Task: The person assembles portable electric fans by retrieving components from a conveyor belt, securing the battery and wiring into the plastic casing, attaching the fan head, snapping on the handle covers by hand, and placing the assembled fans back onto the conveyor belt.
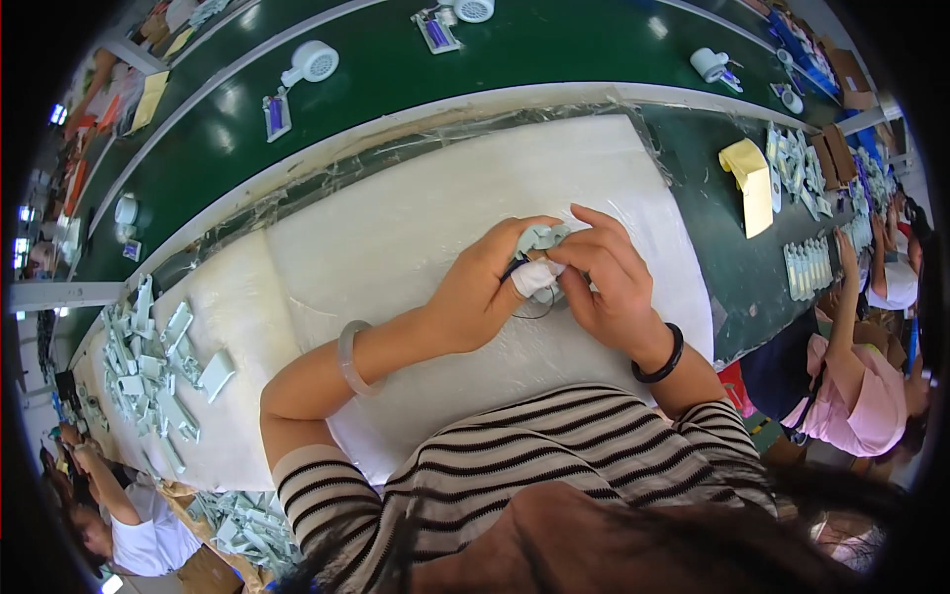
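A factory workshop: green conveyor with fan-like units beyond the left hand, heaped plastic parts to its left.

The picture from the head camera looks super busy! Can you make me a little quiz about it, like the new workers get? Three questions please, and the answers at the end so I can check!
1. Pick one: Where is the heap of loose pieces on the white mat?
A) On the person's left
B) On the person's right
C) Straight ahead of the hands

2. True or false: The black bracelet is on the person's right wrist.

3. Fill in the missing colour: The left hand and the right hand come together at a small part that is pale ____.

Key: 1. A; 2. True; 3. green
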The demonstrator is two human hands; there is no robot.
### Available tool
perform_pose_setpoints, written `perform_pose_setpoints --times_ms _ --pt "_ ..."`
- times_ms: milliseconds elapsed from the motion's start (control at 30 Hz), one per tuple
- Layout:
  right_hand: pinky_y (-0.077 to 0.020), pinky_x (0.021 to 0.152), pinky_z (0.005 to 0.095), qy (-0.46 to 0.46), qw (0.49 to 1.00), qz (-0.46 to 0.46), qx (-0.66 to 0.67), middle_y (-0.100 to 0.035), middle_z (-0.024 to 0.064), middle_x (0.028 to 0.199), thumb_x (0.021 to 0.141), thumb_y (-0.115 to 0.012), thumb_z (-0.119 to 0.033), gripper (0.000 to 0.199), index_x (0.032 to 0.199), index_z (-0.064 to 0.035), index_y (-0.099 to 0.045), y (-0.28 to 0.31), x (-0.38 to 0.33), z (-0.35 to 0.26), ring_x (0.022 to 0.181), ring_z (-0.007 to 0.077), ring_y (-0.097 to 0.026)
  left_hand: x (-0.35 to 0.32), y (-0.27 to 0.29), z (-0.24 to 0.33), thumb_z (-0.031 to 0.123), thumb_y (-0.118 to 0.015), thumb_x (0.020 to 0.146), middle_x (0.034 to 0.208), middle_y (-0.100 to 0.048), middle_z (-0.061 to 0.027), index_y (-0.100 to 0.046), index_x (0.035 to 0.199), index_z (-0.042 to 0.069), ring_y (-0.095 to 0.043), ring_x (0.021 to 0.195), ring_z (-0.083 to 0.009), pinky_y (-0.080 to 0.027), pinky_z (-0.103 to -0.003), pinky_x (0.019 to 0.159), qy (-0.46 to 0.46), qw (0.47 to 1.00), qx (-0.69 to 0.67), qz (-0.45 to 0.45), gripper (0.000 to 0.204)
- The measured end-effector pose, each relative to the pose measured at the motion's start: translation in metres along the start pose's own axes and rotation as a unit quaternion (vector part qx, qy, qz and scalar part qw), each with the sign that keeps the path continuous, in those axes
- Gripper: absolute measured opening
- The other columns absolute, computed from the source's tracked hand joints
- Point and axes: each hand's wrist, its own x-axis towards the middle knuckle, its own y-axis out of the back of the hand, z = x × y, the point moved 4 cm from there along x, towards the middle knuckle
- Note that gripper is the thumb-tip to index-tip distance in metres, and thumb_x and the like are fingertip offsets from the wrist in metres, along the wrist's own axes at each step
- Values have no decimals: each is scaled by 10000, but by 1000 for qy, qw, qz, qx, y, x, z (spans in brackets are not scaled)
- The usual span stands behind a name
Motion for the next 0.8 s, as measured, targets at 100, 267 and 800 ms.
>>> perform_pose_setpoints --times_ms 100,267,800 --pt "-471 936 449 -3 1000 -7 -4 -608 81 826 640 -651 83 282 900 -24 -630 1 0 -2 776 245 -597 1 2 3 164 -513 939 1116 -554 -158 -445 1271 27 -585 921 -272 -468 -328 812 -10 1000 23 -6 365" --pt "-472 935 449 -6 1000 2 5 -610 80 817 647 -653 81 265 889 -23 -634 -4 0 -4 771 240 -597 1 4 -4 158 -483 947 1078 -565 -161 -468 1247 23 -589 871 -283 -474 -348 784 -12 999 51 4 329" --pt "-373 958 400 -61 997 -40 24 -504 171 1204 687 -623 16 482 1160 4 -528 -10 -5 5 1145 339 -477 126 94 -56 381 -398 973 789 -604 -94 -541 1035 20 -576 505 -176 -464 -302 397 127 974 -91 162 393"
